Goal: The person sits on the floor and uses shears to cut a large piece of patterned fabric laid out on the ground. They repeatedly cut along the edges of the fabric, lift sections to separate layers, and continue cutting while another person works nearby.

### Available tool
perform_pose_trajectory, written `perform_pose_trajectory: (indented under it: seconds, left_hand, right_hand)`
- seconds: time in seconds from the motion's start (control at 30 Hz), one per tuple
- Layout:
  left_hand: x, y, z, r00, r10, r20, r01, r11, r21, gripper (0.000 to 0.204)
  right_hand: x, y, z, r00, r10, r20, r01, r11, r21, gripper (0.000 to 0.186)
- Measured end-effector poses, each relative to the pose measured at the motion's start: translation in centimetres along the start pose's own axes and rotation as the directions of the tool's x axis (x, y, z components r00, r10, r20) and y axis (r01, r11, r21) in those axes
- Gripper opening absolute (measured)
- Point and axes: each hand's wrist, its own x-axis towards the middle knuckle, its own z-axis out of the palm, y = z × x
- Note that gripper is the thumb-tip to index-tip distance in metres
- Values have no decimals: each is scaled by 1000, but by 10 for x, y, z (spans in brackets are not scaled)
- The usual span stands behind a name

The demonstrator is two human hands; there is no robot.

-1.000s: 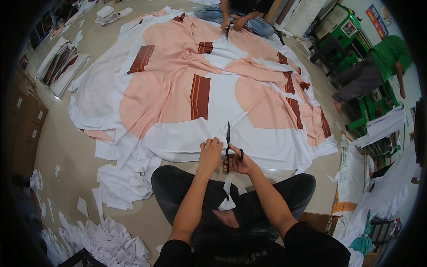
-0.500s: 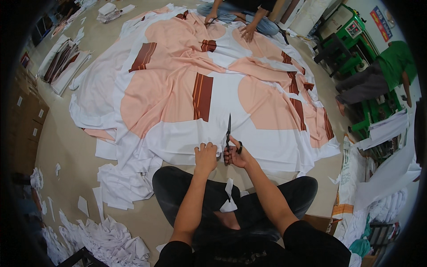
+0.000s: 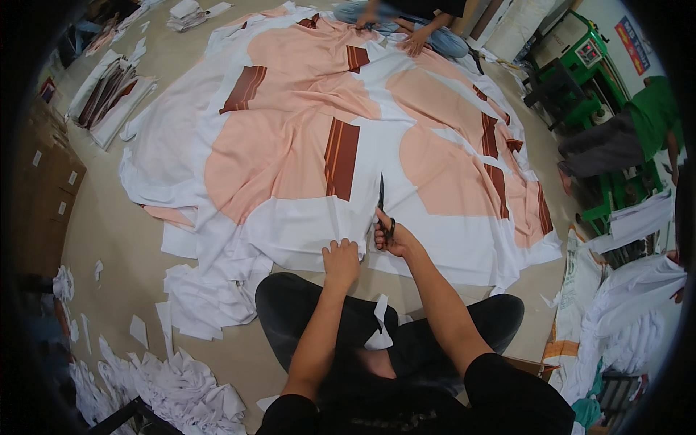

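A large printed fabric (image 3: 290,228), white with peach shapes and dark red striped bands, lies spread and rumpled over the floor before my crossed legs. My right hand (image 3: 392,238) is closed round the handles of black scissors (image 3: 381,191), whose blades point away from me over a white strip of the cloth. Whether the blades are parted is too small to tell. Just left of it, my left hand (image 3: 341,262) has its fingers curled over the near white edge of the fabric, gripping it. A white scrap (image 3: 380,326) rests on my lap.
Across the fabric another person's hand (image 3: 417,41) presses on the cloth. White offcuts (image 3: 174,395) heap at the lower left, below stacked cartons (image 3: 61,192). Folded cloth (image 3: 109,105) lies at the far left. A person in green (image 3: 649,116) bends by green machinery (image 3: 591,54).
My right hand and the scissors have moved a little farther forward along the white strip. My left hand stays at the near edge. The whole view has shifted slightly.
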Motion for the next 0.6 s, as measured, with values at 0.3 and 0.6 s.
perform_pose_trajectory:
  seconds: [0.3,0.6]
  left_hand:
    - [1,0,-4,986,-123,112,121,992,21,20]
    - [-3,-1,-19,974,-165,154,169,986,-9,23]
  right_hand:
    - [16,-28,-1,998,-21,51,18,998,61,49]
    - [47,-52,0,999,-48,15,48,998,-26,55]
